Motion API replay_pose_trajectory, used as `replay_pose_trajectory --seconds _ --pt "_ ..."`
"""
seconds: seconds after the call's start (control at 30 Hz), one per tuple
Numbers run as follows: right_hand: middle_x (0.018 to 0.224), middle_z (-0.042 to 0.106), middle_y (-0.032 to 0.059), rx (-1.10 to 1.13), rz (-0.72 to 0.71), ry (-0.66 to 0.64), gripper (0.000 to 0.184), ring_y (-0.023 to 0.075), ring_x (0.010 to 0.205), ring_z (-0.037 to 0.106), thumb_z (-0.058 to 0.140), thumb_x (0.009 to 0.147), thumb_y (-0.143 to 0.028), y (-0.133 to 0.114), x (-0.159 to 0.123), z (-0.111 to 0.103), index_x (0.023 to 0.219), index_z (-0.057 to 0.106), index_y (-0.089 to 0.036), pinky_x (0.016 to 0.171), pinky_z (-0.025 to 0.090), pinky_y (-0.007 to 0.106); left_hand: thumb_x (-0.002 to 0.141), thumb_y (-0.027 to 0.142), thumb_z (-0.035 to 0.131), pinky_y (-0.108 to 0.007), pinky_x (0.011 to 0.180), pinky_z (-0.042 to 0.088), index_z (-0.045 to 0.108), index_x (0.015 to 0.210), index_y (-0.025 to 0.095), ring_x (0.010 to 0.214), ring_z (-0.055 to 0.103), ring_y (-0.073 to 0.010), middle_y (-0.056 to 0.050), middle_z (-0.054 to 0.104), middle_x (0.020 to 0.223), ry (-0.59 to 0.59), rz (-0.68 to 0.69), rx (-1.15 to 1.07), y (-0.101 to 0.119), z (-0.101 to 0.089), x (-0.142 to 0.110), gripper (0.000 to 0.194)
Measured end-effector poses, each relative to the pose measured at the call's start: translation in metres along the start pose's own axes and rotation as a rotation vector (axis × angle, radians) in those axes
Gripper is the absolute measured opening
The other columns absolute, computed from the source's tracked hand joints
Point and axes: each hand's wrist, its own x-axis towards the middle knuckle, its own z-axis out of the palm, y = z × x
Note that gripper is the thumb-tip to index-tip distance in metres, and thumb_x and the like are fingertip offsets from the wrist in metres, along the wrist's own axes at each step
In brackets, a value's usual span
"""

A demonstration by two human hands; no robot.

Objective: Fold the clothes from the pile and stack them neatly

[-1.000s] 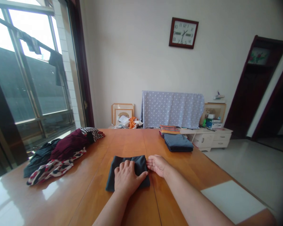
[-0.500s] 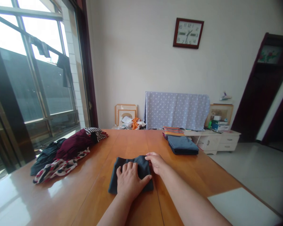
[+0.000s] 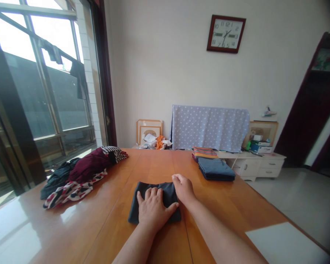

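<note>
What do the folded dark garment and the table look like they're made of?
The folded dark garment looks like a soft, matte fabric, possibly a knit or fleece: it shows no shine and its folds are rounded beside the left hand. The table looks like varnished wood: warm orange-brown, with long seams and glossy window reflections.

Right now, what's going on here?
A person at a wooden table has their left hand flat on a folded dark grey cloth, with their right hand at its upper right corner. A folded blue stack and a striped folded cloth lie farther along the table, and a heap of clothes lies to the left.
</note>
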Motion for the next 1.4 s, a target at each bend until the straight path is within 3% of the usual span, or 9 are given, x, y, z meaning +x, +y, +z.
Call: replay_pose_trajectory --seconds 0.1,0.2,0.37,0.57,0.8,0.93,1.17,1.4 --pt "0.114 0.071 0.008 -0.007 -0.134 -0.234 0.045 0.024 0.113 0.06 0.043 0.095 -0.054 -0.019 -0.024 0.005 0.11 0.071 -0.023 0.101 0.041 0.031 0.083 0.069 0.041 -0.065 0.114 0.003 0.053 0.138 0.025 0.136 0.035 -0.0365 -0.014 0.053 0.139 -0.032 -0.009 0.012 -0.002 0.002 0.001 0.072" --pt "0.149 0.047 0.0122 -0.104 -0.12 -0.399 0.065 0.0262 0.142 0.036 0.039 0.094 -0.063 -0.024 -0.039 0.014 0.137 0.057 -0.017 0.118 0.023 0.037 0.088 0.054 0.041 -0.067 0.113 0.002 0.047 0.145 0.028 0.137 0.033 -0.0355 -0.012 0.051 0.142 -0.039 0.005 0.022 -0.004 0.005 0.002 0.062" --pt "0.161 0.022 0.0144 -0.171 -0.013 -0.531 0.086 0.0256 0.15 0.017 0.031 0.091 -0.074 -0.016 -0.038 0.018 0.15 0.038 -0.012 0.122 0.011 0.038 0.089 0.054 0.039 -0.07 0.111 0.004 0.05 0.142 0.03 0.139 0.032 -0.0361 -0.011 0.051 0.144 -0.026 0.011 -0.018 -0.01 0.012 0.004 0.059" --pt "0.162 0.019 0.0101 -0.13 0.055 -0.536 0.084 0.022 0.151 0.011 0.021 0.092 -0.074 -0.01 -0.031 0.021 0.151 0.037 -0.015 0.122 0.007 0.038 0.09 0.056 0.037 -0.066 0.114 0.005 0.052 0.138 0.028 0.142 0.032 -0.0324 -0.01 0.051 0.146 -0.046 -0.033 -0.122 -0.019 0.013 0.009 0.058" --pt "0.164 0.009 0.0104 -0.315 0.043 -0.441 0.078 0.0254 0.152 0.003 0.024 0.096 -0.065 0.007 -0.037 0.032 0.153 0.031 -0.013 0.122 0.004 0.043 0.092 0.031 0.032 -0.054 0.118 0.015 0.049 0.141 0.021 0.147 0.025 -0.0262 -0.007 0.038 0.157 -0.046 -0.108 -0.034 -0.029 0.019 0.016 0.053" --pt "0.164 0.009 0.0079 -0.422 0.018 -0.432 0.071 0.0263 0.152 0.003 0.032 0.097 -0.058 0.01 -0.039 0.035 0.155 0.029 -0.016 0.122 0.004 0.044 0.093 0.033 0.032 -0.051 0.118 0.018 0.045 0.145 0.019 0.149 0.021 -0.0283 -0.009 0.03 0.16 -0.087 -0.118 0.039 -0.032 0.021 0.019 0.056" --pt "0.164 0.008 0.0095 -0.521 -0.017 -0.446 0.073 0.0262 0.152 0.005 0.028 0.097 -0.058 0.004 -0.044 0.033 0.156 0.026 -0.015 0.121 0.004 0.045 0.094 0.037 0.032 -0.05 0.117 0.02 0.035 0.15 0.009 0.149 0.021 -0.0303 -0.018 0.025 0.16 -0.142 -0.121 0.081 -0.041 0.025 0.027 0.063" --pt "0.164 0.007 0.0091 -0.576 0.0 -0.454 0.077 0.027 0.151 0.006 0.031 0.094 -0.062 0.001 -0.046 0.032 0.156 0.023 -0.018 0.121 0.004 0.048 0.095 0.045 0.03 -0.053 0.117 0.02 0.039 0.149 0.012 0.149 0.018 -0.0299 -0.017 0.027 0.16 -0.127 -0.06 0.134 -0.058 0.017 0.025 0.064"
